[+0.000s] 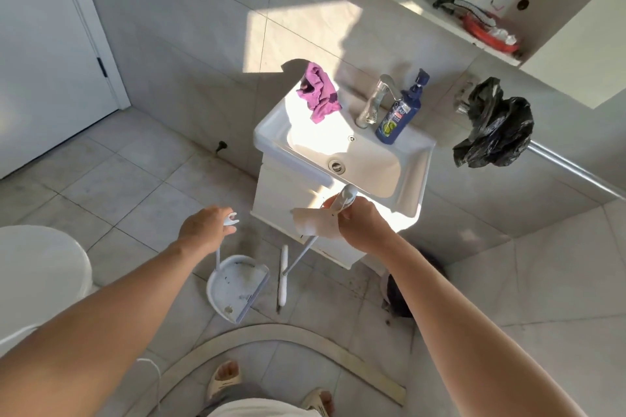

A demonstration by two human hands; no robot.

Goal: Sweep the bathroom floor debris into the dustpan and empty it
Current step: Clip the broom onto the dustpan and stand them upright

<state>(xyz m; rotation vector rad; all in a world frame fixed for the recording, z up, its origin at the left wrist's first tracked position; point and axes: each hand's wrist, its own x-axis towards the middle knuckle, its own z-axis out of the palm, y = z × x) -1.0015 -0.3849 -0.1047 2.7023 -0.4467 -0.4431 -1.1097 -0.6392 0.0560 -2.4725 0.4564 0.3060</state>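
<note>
Items I log, largest first.

One tiled floor [135, 179]: bare tiles run from the toilet toward the door; dark grit lies along the vanity's base and by the bin.

One door [40, 44], shut, at the floor's far left edge.

One toilet [37, 267], lid down, at the floor's left edge.

One washbasin [411, 159] on a white vanity: bowl holds no water that I can see. On its back rim: one purple cloth [318, 95], one tap [376, 100], one blue pump bottle [399, 115].

One black bag [494, 125], hanging right of the basin; contents hidden.

One dark bin [399, 294], beside the vanity's right corner, partly behind my right arm.

One dustpan [233, 288], standing on the floor before the vanity; a few specks and crumbs inside. My left hand [206, 227] grips its handle top, fingers curled.

One broom [284, 276], head on the floor just right of the pan's lip. My right hand [359, 223] grips its handle end, and a pale paper scrap [315, 222] with it.

Two sandalled feet [225, 379] at the near edge.
</note>
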